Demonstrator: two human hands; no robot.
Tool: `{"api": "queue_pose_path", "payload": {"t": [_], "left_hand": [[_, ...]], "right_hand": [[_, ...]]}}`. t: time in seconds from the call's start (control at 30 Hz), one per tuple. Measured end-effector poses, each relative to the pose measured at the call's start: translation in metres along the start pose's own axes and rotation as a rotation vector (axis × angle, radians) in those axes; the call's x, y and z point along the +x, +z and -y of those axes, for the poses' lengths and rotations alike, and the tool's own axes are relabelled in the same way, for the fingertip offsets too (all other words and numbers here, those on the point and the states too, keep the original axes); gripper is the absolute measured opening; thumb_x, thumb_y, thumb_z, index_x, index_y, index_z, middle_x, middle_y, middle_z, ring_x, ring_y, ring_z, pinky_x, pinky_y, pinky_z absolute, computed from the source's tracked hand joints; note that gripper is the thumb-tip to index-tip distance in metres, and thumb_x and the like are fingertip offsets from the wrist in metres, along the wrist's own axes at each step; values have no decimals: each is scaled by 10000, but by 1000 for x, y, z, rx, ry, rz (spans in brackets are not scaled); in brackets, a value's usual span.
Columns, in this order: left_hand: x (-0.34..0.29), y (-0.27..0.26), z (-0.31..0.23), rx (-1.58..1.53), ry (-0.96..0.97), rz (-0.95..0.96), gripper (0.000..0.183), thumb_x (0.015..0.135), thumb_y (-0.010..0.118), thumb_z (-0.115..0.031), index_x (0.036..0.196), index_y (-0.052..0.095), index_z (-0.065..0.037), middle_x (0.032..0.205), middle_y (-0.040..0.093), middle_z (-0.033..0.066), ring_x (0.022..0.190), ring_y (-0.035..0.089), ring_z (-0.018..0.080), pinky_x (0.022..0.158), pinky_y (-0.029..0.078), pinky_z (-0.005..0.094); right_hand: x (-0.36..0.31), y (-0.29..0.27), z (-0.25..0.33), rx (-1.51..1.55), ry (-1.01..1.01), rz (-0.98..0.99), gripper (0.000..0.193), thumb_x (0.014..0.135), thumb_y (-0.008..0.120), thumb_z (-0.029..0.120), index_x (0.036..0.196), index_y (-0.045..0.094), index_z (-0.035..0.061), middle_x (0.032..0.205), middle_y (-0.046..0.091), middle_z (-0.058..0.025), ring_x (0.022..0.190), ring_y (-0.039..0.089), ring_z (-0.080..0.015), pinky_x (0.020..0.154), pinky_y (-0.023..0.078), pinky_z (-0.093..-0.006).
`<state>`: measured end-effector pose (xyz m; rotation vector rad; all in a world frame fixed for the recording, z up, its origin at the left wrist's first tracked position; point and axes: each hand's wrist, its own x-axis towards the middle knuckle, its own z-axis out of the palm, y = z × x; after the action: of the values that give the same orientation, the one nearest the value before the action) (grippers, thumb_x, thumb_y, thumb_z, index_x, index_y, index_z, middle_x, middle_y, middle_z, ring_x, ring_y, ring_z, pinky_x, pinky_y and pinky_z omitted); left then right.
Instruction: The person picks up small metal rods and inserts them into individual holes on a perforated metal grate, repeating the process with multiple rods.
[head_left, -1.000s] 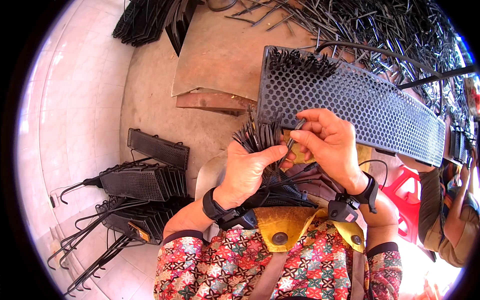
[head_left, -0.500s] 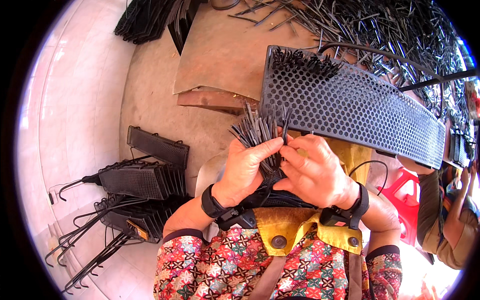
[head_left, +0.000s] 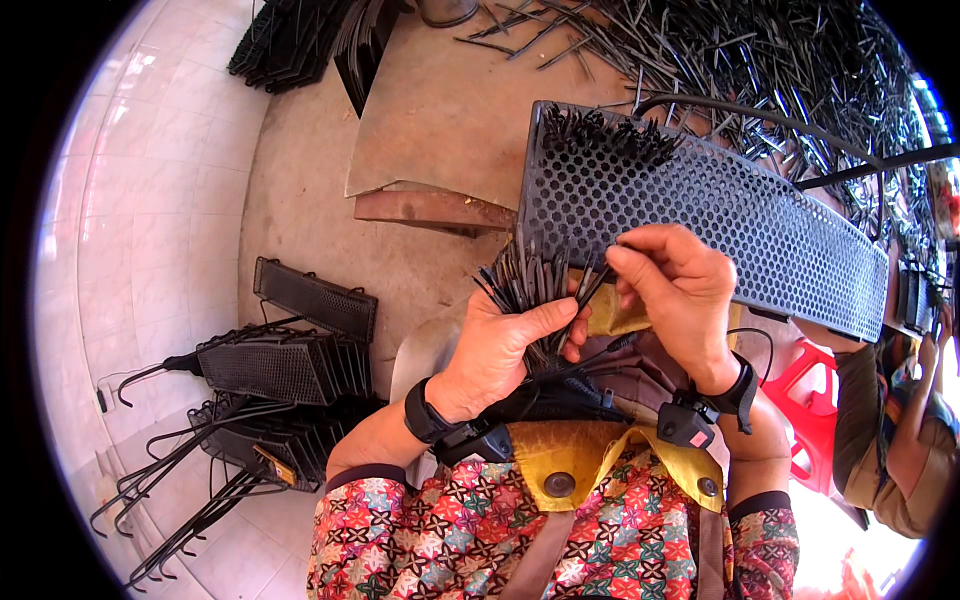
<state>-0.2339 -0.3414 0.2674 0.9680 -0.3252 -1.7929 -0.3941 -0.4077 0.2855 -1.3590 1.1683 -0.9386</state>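
Note:
My left hand [head_left: 497, 340] is wrapped round a bundle of thin black strips [head_left: 528, 283], its thumb pressed across them. The strips' ends fan out above the fist. Beside the bundle, my right hand [head_left: 685, 290] pinches the end of one dark strip [head_left: 597, 283] between thumb and index finger. Just beyond both hands lies a long black panel [head_left: 700, 215] full of round holes. At its far left corner, a dense patch of short black strips [head_left: 610, 135] stands in the holes.
Loose black strips [head_left: 750, 60] lie heaped at the far right. A flat brownish board [head_left: 450, 120] sits beyond my left hand. Several perforated black pieces with hooked rods [head_left: 270, 365] are stacked at left. A red plastic stool [head_left: 808, 400] and another person's arm [head_left: 912, 430] are at right.
My right hand has moved up and right, away from the bundle's middle, drawing a strip end sideways. My left hand still grips the bundle and has shifted slightly.

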Motion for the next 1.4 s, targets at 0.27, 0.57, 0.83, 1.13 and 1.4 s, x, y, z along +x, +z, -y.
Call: {"api": "queue_pose_path", "payload": {"t": [0.27, 0.57, 0.83, 1.13, 1.4], "left_hand": [[0, 0, -1, -13, -7, -27, 152, 833, 623, -59, 968, 574, -8, 781, 616, 80, 680, 601, 169, 552, 511, 290], [1, -3, -3, 0, 8, -18, 137, 836, 615, -53, 954, 571, 3, 784, 617, 81, 676, 602, 165, 546, 508, 284], [1, -2, -4, 19, 26, -27, 142, 833, 619, -53, 956, 571, 0, 769, 617, 84, 660, 601, 165, 530, 498, 281], [3, -2, -3, 3, 21, -45, 148, 823, 632, -52, 951, 584, 4, 762, 621, 89, 653, 601, 170, 525, 495, 284], [3, 0, -1, 27, 33, -39, 147, 816, 631, -59, 940, 595, 10, 752, 617, 101, 640, 598, 184, 511, 490, 298]], "right_hand": [[58, -13, 9, -491, -776, -497, 130, 743, 694, -10, 850, 620, 0, 724, 632, -102, 583, 599, -136, 530, 470, -233], [89, 3, 10, -649, -1234, -322, 247, 654, 693, -80, 864, 577, -21, 778, 596, -120, 630, 575, -265, 541, 478, -319], [93, -2, 0, -735, -1261, -133, 230, 700, 652, -33, 915, 570, -21, 774, 576, -115, 643, 559, -261, 556, 479, -324], [80, 2, 6, -848, -980, 72, 247, 662, 575, -2, 907, 546, -14, 668, 489, -109, 629, 526, -309, 533, 450, -375], [86, -1, 30, -783, -712, 161, 167, 741, 635, 95, 731, 527, -33, 645, 581, -205, 627, 595, -372, 528, 462, -413]]}}
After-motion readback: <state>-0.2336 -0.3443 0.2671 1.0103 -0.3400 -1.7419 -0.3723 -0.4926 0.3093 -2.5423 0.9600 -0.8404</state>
